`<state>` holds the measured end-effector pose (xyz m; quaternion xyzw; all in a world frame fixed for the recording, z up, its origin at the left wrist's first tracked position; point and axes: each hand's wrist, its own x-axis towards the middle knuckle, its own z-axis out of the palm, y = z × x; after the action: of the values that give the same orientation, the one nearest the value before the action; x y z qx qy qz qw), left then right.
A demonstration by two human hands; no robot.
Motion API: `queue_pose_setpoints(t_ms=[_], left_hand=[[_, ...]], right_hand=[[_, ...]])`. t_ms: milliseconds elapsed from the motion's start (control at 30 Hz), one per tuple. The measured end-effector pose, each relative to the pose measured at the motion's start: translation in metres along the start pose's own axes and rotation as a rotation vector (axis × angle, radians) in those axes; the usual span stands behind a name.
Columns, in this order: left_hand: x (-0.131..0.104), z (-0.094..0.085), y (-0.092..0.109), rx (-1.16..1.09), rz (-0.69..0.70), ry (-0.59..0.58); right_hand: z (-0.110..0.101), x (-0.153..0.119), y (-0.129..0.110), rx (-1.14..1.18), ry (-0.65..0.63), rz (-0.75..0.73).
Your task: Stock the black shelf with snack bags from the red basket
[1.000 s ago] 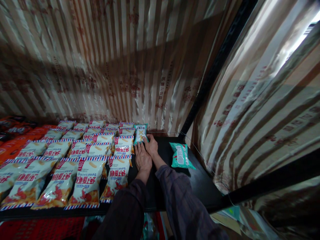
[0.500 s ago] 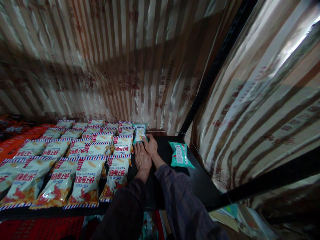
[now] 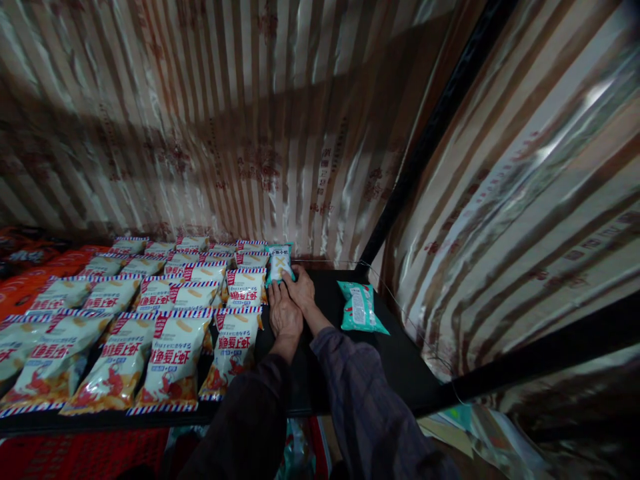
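Note:
A small teal-and-white snack bag (image 3: 279,261) lies at the back of the black shelf (image 3: 320,373), face up, beside the right end of the rows of white snack bags (image 3: 244,285). My right hand (image 3: 301,291) is closed on its lower right side, with fingers over the front. Against the bag's bottom end are the fingertips of my left hand (image 3: 285,315), closed together. The two hands touch each other, and they hide the bag's lower edge. Further right, a second teal snack bag (image 3: 359,308) lies back side up, apart from both hands.
White bags with striped edges fill the shelf's left part, with orange bags (image 3: 30,293) beyond them. A dark metal post (image 3: 395,213) rises at the back right corner. Striped sheeting (image 3: 310,133) hangs behind, and a thin wire (image 3: 330,261) runs along the back edge.
Almost nothing has moved. Both hands remain at the teal bag, and the view has shifted very slightly.

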<state>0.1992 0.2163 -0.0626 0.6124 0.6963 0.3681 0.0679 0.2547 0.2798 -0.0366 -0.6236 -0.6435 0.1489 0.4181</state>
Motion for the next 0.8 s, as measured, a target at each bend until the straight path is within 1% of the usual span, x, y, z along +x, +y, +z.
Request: queue_pose_setpoints(t_ms=[133,233,367,467,533,700,800], left_hand=[[0.0,0.0,0.0,-0.037,-0.013,0.008],[0.0,0.001,0.001,-0.076,-0.033,0.04],[0.0,0.002,0.002,-0.153,-0.059,0.125],[-0.001,-0.001,0.004,-0.218,-0.091,0.169],[-0.002,-0.006,0.007,-0.263,-0.116,0.174],[-0.008,-0.034,0.022,-0.323,-0.174,0.039],[-0.019,-0.052,0.03,-0.331,-0.166,0.004]], right_hand=[[-0.002,-0.001,-0.001,0.008,0.031,0.016],[-0.006,-0.003,-0.001,-0.004,0.047,0.048],[-0.017,-0.011,-0.004,-0.042,0.044,0.071],[-0.029,-0.024,-0.009,-0.056,0.052,0.077],[-0.038,-0.033,-0.013,-0.057,0.052,0.08],[-0.056,-0.053,-0.025,-0.011,-0.002,0.089],[-0.066,-0.066,-0.034,0.045,-0.057,0.091]])
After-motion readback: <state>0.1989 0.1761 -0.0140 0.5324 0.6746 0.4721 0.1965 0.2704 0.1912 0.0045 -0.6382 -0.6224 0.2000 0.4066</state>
